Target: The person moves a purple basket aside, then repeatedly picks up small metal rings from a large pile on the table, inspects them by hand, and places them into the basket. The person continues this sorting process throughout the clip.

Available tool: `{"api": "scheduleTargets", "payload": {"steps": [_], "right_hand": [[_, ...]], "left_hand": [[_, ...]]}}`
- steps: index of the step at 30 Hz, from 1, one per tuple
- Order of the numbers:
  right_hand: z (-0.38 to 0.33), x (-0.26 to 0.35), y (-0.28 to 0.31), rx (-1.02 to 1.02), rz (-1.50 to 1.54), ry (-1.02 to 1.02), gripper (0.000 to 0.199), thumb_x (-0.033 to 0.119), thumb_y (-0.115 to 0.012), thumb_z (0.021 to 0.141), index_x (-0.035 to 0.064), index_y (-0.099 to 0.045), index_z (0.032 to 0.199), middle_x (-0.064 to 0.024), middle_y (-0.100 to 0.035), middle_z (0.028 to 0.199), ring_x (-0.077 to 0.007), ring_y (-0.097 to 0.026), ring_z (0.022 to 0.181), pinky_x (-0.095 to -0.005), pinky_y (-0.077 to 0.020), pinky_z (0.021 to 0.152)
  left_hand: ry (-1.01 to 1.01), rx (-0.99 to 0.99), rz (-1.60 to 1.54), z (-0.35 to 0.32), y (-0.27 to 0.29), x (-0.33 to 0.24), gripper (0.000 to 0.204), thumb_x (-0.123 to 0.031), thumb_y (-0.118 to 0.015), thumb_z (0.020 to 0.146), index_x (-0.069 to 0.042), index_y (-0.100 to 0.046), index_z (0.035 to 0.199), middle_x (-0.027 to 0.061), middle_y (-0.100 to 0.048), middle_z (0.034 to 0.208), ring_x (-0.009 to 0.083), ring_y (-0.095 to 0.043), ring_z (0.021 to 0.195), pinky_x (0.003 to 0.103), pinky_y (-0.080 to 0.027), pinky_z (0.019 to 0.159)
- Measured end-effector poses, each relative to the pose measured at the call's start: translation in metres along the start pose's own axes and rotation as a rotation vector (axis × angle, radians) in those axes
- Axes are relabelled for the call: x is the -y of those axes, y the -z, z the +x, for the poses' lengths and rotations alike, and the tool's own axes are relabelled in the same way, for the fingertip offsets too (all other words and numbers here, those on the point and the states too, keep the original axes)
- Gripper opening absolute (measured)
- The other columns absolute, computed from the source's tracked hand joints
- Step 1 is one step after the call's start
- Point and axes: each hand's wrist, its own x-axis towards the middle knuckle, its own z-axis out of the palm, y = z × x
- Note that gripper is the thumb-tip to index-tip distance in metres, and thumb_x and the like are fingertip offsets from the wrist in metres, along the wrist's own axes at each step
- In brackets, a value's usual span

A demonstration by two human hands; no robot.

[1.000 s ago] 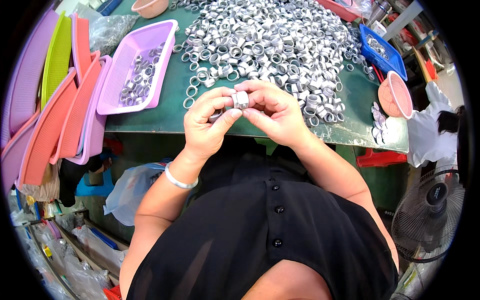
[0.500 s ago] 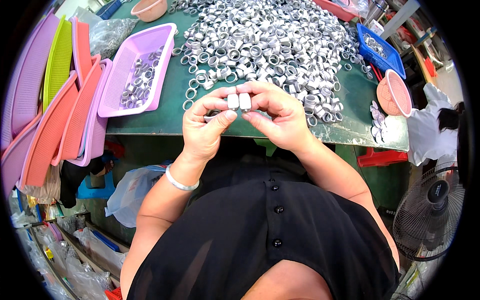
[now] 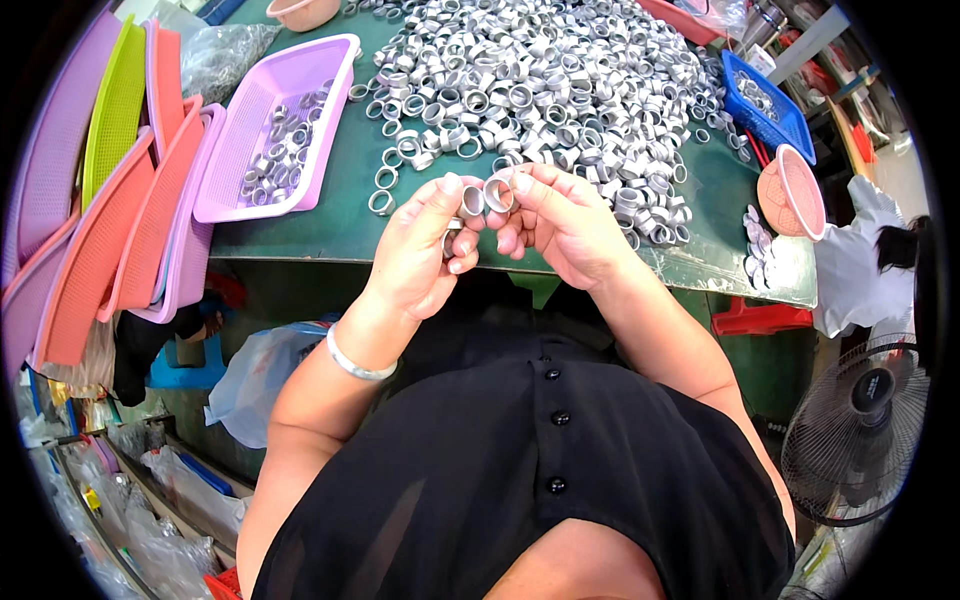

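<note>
Over the table's near edge, my left hand (image 3: pixel 418 238) pinches a silver metal ring (image 3: pixel 472 201) between thumb and fingers. A second metal ring (image 3: pixel 450 240) is tucked lower in the same hand's curled fingers. My right hand (image 3: pixel 562 222) grips another silver ring (image 3: pixel 499 195) by its rim, side by side with the left one. Both upper rings show their round openings toward me. Just beyond my hands spreads a large heap of similar silver rings (image 3: pixel 540 90). A purple basket (image 3: pixel 225 190) at the left holds a smaller number of them.
Stacked purple, orange and green baskets (image 3: pixel 110 110) lean at the left. A blue basket (image 3: pixel 795 130) with rings, a pink round basket (image 3: pixel 800 195) and flat silver pieces (image 3: pixel 757 245) are on the green table's (image 3: pixel 400 240) right. A black fan (image 3: pixel 865 420) stands at lower right.
Both hands have turned the two rings, so their openings now face me rather than their outer sides. The right hand's lower fingers have loosened away from its ring.
</note>
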Motion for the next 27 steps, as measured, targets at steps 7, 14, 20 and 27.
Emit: {"api": "scheduleTargets", "payload": {"steps": [7,14,20,27], "right_hand": [[0.003,-0.002,-0.002,-0.013,-0.011,-0.048,0.025,0.026,-0.055,0.089,0.0019,-0.056,0.095,-0.0058,-0.060,0.076,-0.0115,-0.057,0.059,-0.0227,-0.0459,0.054],[0.009,-0.004,-0.020,0.095,-0.776,0.161,0.026,0.013,-0.063,0.083,0.0000,-0.056,0.104,0.0011,-0.057,0.077,-0.0026,-0.048,0.063,-0.0173,-0.0396,0.056],[0.040,-0.006,-0.028,0.013,-1.029,0.355,0.018,0.007,-0.058,0.082,0.0001,-0.059,0.099,-0.0029,-0.060,0.079,-0.0057,-0.052,0.066,-0.0219,-0.0446,0.061],[0.098,-0.039,-0.035,0.133,-1.524,0.574,0.020,0.007,-0.053,0.079,0.0029,-0.061,0.097,-0.0140,-0.061,0.088,-0.0314,-0.060,0.081,-0.0380,-0.0480,0.072]], "left_hand": [[0.113,0.023,-0.102,0.001,0.012,-0.001,0.031,-0.035,-0.047,0.093,-0.005,-0.053,0.096,0.0018,-0.052,0.074,0.0053,-0.045,0.054,0.018,-0.036,0.044],[0.147,-0.127,-0.127,-0.006,0.009,-0.003,0.023,-0.031,-0.052,0.091,-0.008,-0.054,0.096,0.0012,-0.056,0.076,0.0099,-0.053,0.063,0.023,-0.044,0.051],[-0.155,-0.174,0.062,-0.019,0.037,-0.035,0.016,-0.015,-0.061,0.085,-0.006,-0.057,0.098,0.0023,-0.056,0.077,0.0104,-0.051,0.063,0.022,-0.040,0.053],[-0.799,-0.714,1.353,0.007,0.087,-0.125,0.028,-0.014,-0.067,0.076,-0.004,-0.061,0.101,0.0101,-0.060,0.087,0.0207,-0.058,0.080,0.031,-0.046,0.069]]}}
